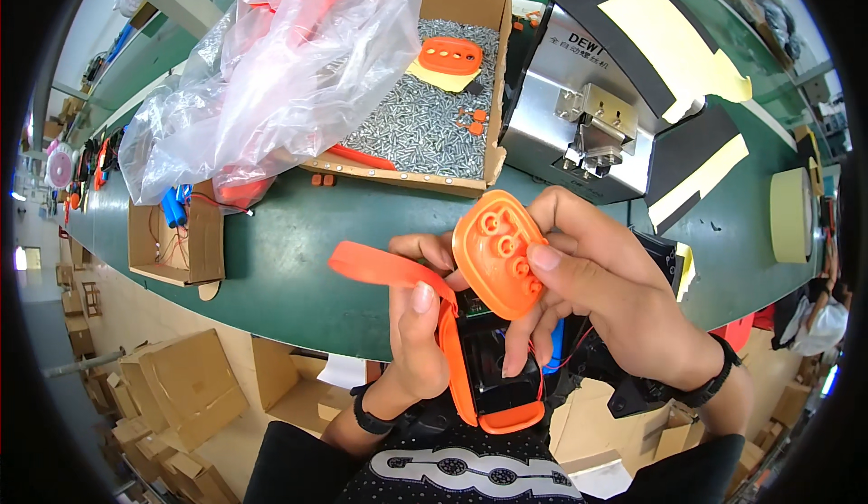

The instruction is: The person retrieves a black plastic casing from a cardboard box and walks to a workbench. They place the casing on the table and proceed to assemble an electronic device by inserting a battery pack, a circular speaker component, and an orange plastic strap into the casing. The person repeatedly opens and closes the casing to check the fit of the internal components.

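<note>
My right hand pinches a small rounded orange plastic cover between thumb and fingers. Its inner side, with several round posts, faces up. Below it, my left hand is closed around an orange-and-black plastic housing close to my body. An orange curved strip sticks out over my left fingers; whether it belongs to the housing I cannot tell. Inside the housing a bit of green circuit board shows. Beside it are a blue cylindrical cell and thin red wires, partly hidden by my right fingers.
Across the green table stands a cardboard box of screws with another orange cover on top. A clear plastic bag drapes over its left. A metal screw feeder, a small box with blue cells and a tape roll surround it.
</note>
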The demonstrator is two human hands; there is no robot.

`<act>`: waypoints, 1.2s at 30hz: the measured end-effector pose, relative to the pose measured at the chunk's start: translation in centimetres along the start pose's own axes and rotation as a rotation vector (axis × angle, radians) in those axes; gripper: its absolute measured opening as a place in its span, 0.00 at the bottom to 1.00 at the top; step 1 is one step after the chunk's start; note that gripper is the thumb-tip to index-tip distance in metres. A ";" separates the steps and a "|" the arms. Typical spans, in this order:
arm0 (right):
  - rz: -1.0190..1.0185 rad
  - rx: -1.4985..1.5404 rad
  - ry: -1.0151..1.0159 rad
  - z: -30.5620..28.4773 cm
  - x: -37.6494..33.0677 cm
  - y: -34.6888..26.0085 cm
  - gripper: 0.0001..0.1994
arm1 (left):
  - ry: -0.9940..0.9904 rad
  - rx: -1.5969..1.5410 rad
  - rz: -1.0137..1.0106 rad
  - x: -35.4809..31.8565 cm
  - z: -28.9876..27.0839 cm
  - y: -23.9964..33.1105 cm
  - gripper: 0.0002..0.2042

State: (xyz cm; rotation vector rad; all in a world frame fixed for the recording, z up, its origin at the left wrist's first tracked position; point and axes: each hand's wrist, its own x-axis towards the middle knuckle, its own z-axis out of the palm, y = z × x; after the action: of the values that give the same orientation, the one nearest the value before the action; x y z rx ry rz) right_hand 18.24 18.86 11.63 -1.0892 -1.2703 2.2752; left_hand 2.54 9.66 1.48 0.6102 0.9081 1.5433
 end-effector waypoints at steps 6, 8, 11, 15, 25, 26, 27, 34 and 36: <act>-0.021 -0.016 -0.012 0.0 0.1 0.2 0.14 | 0.041 0.017 -0.052 -0.4 -0.5 -0.4 0.18; -0.031 -0.013 -0.011 0.1 0.1 0.3 0.14 | 0.047 0.023 -0.053 -0.5 -0.6 -0.4 0.18; -0.013 0.041 -0.077 -0.3 0.2 0.0 0.14 | 0.025 0.002 -0.027 -0.3 -0.2 -0.2 0.18; -0.045 -0.017 -0.038 0.0 0.0 -0.1 0.13 | -0.045 0.316 -0.019 -0.6 -2.0 -0.6 0.33; -0.616 -0.749 0.264 -1.5 0.4 2.1 0.05 | -0.018 0.410 0.144 0.6 0.7 0.6 0.20; -0.626 -0.752 0.286 -1.2 0.4 2.2 0.05 | -0.023 0.409 0.166 0.7 0.8 0.5 0.19; -0.632 -0.777 0.295 -1.1 0.3 2.0 0.05 | -0.041 0.391 0.182 0.6 0.6 0.5 0.19; -0.697 -0.956 0.294 -1.7 0.3 2.3 0.09 | -0.118 0.210 0.227 0.7 0.0 -0.3 0.17; -0.691 -0.982 0.299 -1.7 0.2 2.4 0.09 | -0.104 0.198 0.220 0.6 0.2 -0.2 0.17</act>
State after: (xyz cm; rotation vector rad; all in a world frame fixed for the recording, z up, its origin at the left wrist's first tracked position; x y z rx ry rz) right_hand 19.58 18.66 9.01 -0.9435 -2.2308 0.9126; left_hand 2.73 10.29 1.32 0.9505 0.9457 1.6098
